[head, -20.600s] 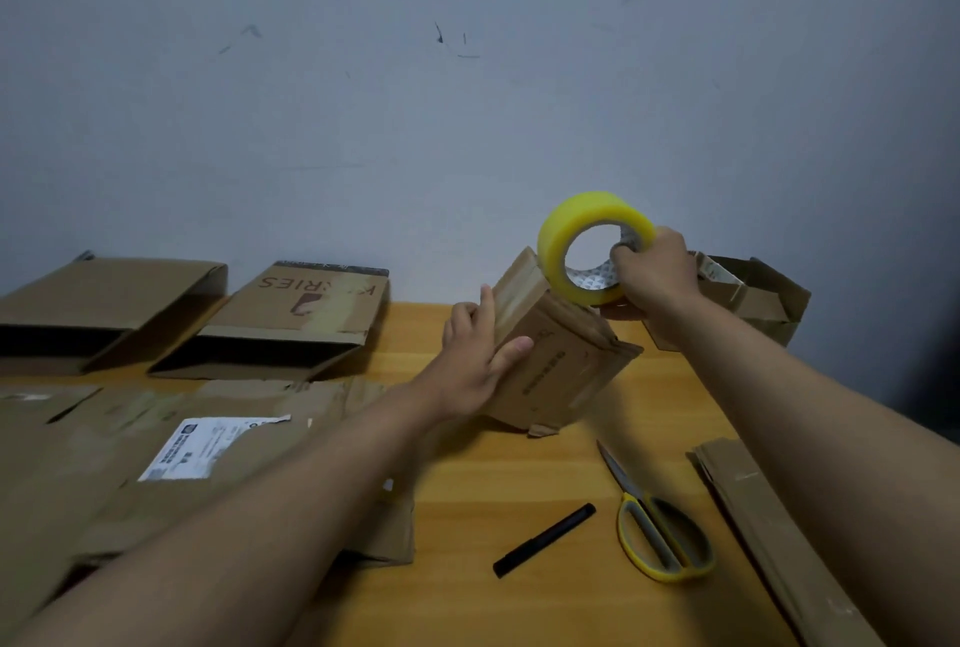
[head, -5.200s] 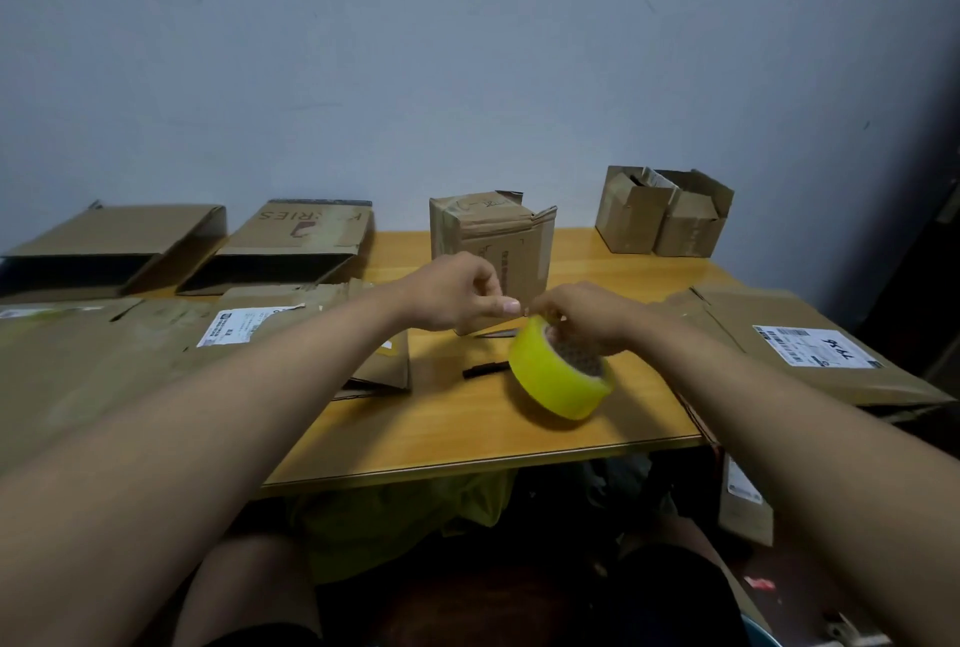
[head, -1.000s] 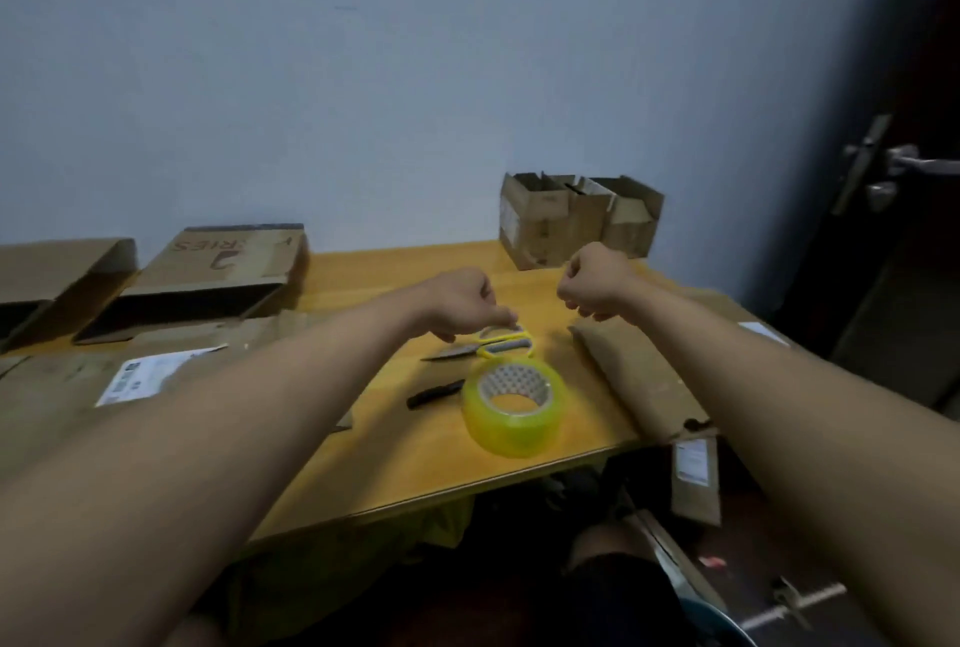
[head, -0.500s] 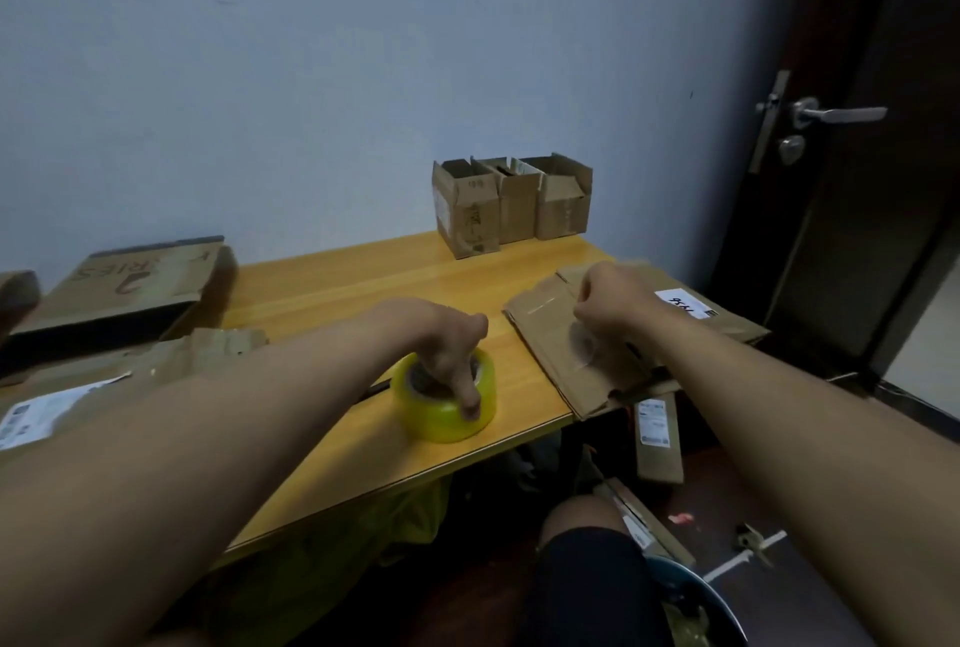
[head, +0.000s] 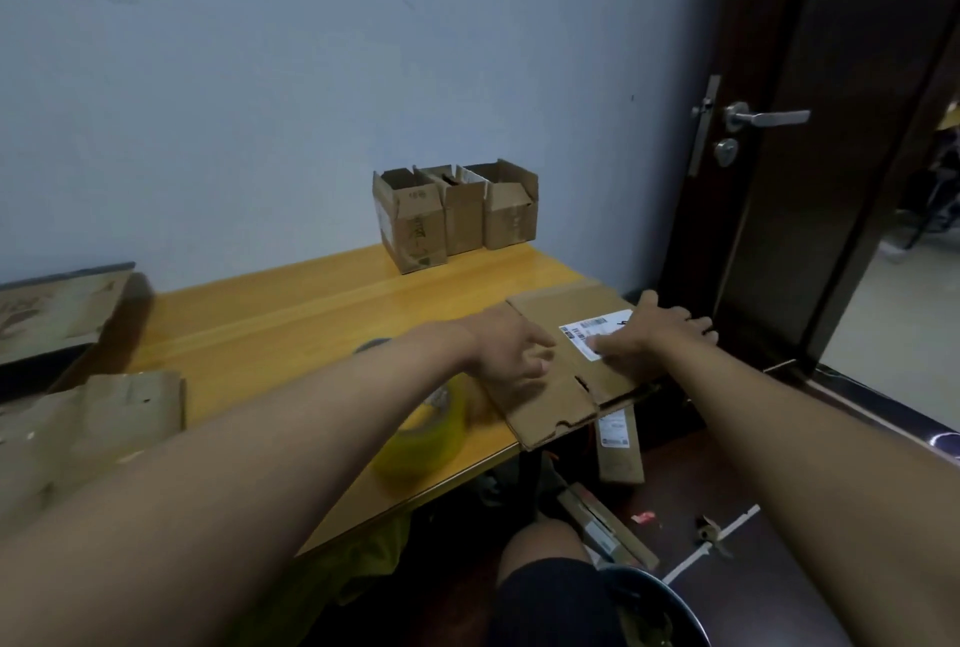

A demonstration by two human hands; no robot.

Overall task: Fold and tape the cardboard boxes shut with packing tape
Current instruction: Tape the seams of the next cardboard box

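Note:
A flattened cardboard box (head: 561, 386) with a white shipping label (head: 592, 329) lies at the right end of the yellow wooden table (head: 291, 319) and overhangs its front edge. My left hand (head: 511, 350) is over the box's left part, fingers apart, holding nothing. My right hand (head: 660, 332) lies flat on the label side, fingers spread toward the box's far right edge. The yellow packing tape roll (head: 431, 433) sits flat on the table just left of the box, partly hidden by my left forearm. Three small open-topped boxes (head: 457, 210) stand against the wall.
More flattened cardboard (head: 88, 418) covers the table's left side, with a flat box (head: 52, 314) behind it. A dark door with a metal handle (head: 763, 116) stands open at the right. Cardboard pieces (head: 618, 444) lie on the floor under the table's right end.
My left hand let go of the tape roll and moved right onto the flattened box. My right fist opened and slid further right on it. The view turned right.

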